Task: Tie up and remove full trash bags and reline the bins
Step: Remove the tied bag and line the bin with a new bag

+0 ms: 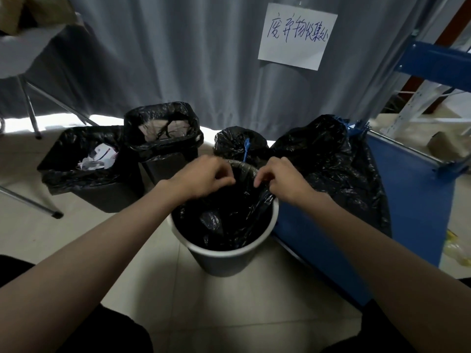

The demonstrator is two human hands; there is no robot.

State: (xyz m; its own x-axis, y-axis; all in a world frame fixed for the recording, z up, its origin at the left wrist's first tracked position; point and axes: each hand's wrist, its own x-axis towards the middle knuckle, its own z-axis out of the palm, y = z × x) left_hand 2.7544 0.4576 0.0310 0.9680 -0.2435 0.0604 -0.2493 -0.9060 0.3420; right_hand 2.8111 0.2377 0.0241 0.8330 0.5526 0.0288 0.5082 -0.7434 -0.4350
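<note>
I have both hands at the far rim of the round grey bin [224, 258], which stands on the tiled floor just beside the blue cart [407, 200]. My left hand [204, 177] is pinched shut on the edge of the black liner [229, 220], and my right hand [283, 179] is pinched on the same edge a little further round, where a fold of film drapes over the rim. The near side of the liner has not been cuffed; the pale rim shows bare there and the film sags inside the bin.

I judge this film thin, light and slack, likely slippery and easy to tear, so I would grip the hem itself, bunched between thumb and fingers, and stretch it outward over the rim a section at a time.

Behind stand two black square bins [163, 138], both lined and holding waste, and a tied black bag [239, 143] with a blue drawstring.
</note>
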